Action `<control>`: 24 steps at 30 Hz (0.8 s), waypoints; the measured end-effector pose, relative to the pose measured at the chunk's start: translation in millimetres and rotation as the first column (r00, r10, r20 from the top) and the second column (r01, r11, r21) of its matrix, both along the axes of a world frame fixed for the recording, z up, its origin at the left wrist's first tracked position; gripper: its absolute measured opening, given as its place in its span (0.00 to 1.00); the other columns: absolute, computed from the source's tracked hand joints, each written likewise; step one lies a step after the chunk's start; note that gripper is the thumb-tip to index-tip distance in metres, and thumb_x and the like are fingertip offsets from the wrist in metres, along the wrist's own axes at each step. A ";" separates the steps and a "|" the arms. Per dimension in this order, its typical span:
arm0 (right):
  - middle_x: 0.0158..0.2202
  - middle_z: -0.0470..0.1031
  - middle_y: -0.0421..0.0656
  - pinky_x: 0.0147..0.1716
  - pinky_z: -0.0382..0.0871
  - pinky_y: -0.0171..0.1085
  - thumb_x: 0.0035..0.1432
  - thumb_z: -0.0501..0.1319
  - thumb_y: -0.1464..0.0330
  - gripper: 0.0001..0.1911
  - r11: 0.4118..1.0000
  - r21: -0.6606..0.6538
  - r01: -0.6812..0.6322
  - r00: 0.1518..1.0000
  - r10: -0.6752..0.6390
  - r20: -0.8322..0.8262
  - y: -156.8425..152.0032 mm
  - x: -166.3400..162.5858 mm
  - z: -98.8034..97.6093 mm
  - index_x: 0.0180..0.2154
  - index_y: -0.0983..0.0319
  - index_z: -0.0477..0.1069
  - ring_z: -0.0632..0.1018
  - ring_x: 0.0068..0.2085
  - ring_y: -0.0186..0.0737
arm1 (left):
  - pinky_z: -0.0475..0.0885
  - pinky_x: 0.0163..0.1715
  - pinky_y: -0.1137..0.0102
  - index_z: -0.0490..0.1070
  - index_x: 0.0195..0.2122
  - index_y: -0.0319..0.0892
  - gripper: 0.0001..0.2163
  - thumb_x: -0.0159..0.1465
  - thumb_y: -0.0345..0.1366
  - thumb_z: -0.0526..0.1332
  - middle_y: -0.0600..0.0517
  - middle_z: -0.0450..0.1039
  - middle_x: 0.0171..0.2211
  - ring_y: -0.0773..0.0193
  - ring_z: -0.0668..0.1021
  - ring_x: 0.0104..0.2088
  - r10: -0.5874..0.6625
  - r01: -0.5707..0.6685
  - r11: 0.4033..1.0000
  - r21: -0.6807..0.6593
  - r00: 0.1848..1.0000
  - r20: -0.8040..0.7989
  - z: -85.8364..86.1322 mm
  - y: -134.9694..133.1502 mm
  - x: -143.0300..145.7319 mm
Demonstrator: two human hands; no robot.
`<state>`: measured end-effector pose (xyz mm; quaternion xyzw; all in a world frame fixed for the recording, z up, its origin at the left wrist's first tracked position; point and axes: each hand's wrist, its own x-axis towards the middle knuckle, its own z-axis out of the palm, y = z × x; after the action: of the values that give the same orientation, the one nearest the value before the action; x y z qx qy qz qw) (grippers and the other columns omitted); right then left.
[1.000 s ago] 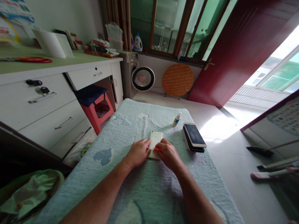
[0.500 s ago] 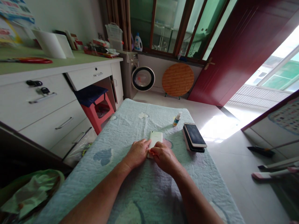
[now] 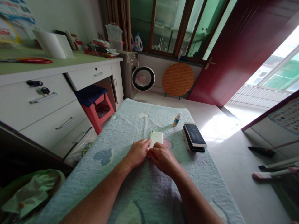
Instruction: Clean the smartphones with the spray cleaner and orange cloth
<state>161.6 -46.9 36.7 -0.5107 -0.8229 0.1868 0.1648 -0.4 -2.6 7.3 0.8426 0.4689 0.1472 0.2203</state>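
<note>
A white phone (image 3: 156,137) lies back side up on the quilted cloth, its camera end pointing away from me. My left hand (image 3: 138,151) grips the phone by its left edge, thumb along the side. Over the lower part of the phone is my right hand (image 3: 161,156), fingers curled and pinched together. Whatever its fingertips may hold is hidden, and so is the phone's near end. To the right lies a stack of phones (image 3: 195,135), the top one gold-framed with a dark screen. A small spray bottle (image 3: 177,119) stands upright behind the stack.
The pale blue quilted cloth (image 3: 130,124) covers the surface under my hands. At left are a white drawer desk (image 3: 44,109) and a red stool (image 3: 99,109). A washing machine (image 3: 129,71) with its door open and a round wooden tabletop (image 3: 178,79) stand at the back.
My right hand has shifted slightly left across the phone's lower part, its fingertips now closer to my left thumb. The left hand and the phone stay nearly still.
</note>
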 end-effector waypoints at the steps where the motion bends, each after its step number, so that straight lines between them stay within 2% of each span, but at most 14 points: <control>1: 0.36 0.70 0.42 0.35 0.60 0.31 0.65 0.56 0.68 0.09 1.000 0.003 0.001 1.000 -0.001 0.002 0.4 0.6 -0.9 0.36 0.61 0.75 0.70 0.35 0.33 | 0.64 0.41 0.69 0.69 0.47 0.45 0.13 0.65 0.30 0.51 0.51 0.73 0.38 0.60 0.75 0.39 0.002 -0.002 1.000 0.000 1.000 0.003 -0.2 -0.1 0.0; 9: 0.33 0.70 0.41 0.33 0.58 0.31 0.63 0.57 0.71 0.10 0.999 0.000 0.040 0.999 -0.040 0.025 4.2 8.5 -2.7 0.29 0.63 0.72 0.70 0.33 0.31 | 0.64 0.44 0.69 0.69 0.48 0.45 0.14 0.63 0.29 0.52 0.50 0.73 0.40 0.60 0.75 0.42 0.016 -0.016 1.000 -0.006 0.999 -0.028 2.7 -1.0 0.2; 17: 0.34 0.69 0.41 0.33 0.59 0.31 0.62 0.59 0.69 0.07 1.000 0.005 0.030 0.999 -0.030 0.024 2.9 6.5 -5.6 0.32 0.63 0.72 0.70 0.33 0.32 | 0.65 0.43 0.69 0.69 0.45 0.45 0.12 0.63 0.29 0.52 0.50 0.73 0.40 0.60 0.75 0.41 0.016 -0.016 1.000 -0.008 0.999 -0.033 5.2 -1.9 1.1; 24: 0.34 0.69 0.42 0.36 0.60 0.32 0.65 0.55 0.70 0.12 1.000 -0.007 -0.008 1.000 0.008 -0.003 0.1 3.6 -0.8 0.31 0.62 0.75 0.71 0.35 0.33 | 0.65 0.41 0.69 0.69 0.45 0.45 0.11 0.64 0.30 0.52 0.51 0.72 0.38 0.61 0.75 0.39 0.010 -0.010 1.000 0.011 1.000 -0.013 2.6 -1.0 0.2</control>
<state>165.1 -46.8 35.9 -0.5076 -0.8242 0.1909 0.1633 -0.2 -3.5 10.0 0.8423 0.4738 0.1452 0.2121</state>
